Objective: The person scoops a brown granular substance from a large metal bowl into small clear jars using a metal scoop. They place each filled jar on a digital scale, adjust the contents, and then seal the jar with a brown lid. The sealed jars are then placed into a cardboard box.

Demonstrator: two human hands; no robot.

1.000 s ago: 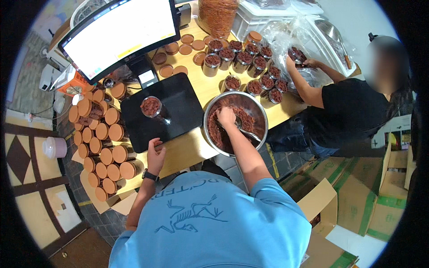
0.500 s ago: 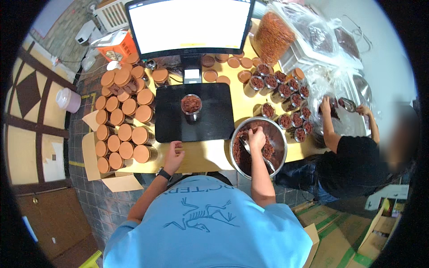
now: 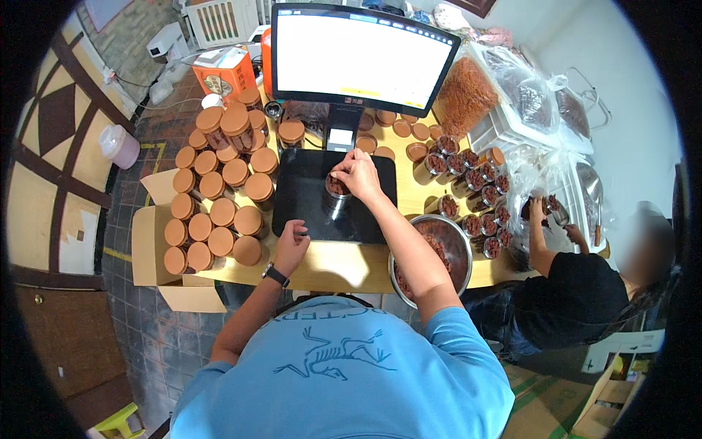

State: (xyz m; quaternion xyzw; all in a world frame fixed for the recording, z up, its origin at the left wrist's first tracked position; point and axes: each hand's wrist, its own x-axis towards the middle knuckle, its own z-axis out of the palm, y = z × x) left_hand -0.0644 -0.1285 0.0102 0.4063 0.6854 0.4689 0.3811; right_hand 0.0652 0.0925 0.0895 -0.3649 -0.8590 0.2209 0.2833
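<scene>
Clear glass is forming the wall of the open jar, which is standing upright on the black scale platform. Reddish-brown shreds are showing at its mouth. The person's right hand is working at the jar's rim from above, fingertips pinching narrowly together; whether they are gripping any shreds cannot be told. The left hand is resting at the platform's front left corner, its fingers half curled and apart, holding nothing visible. A black wristwatch is encircling the left wrist.

A steel bowl is sitting at the worktop's front edge, right of the platform; the right forearm is partly covering it. More shreds are lying inside.

Glass jars with brown lids are standing in a dense group left of the platform. Filled, open jars are standing to the right, behind the bowl. Loose brown lids are lying near the monitor, which is rising behind the platform. At far right, a co-worker is reaching toward clear plastic bagging.
</scene>
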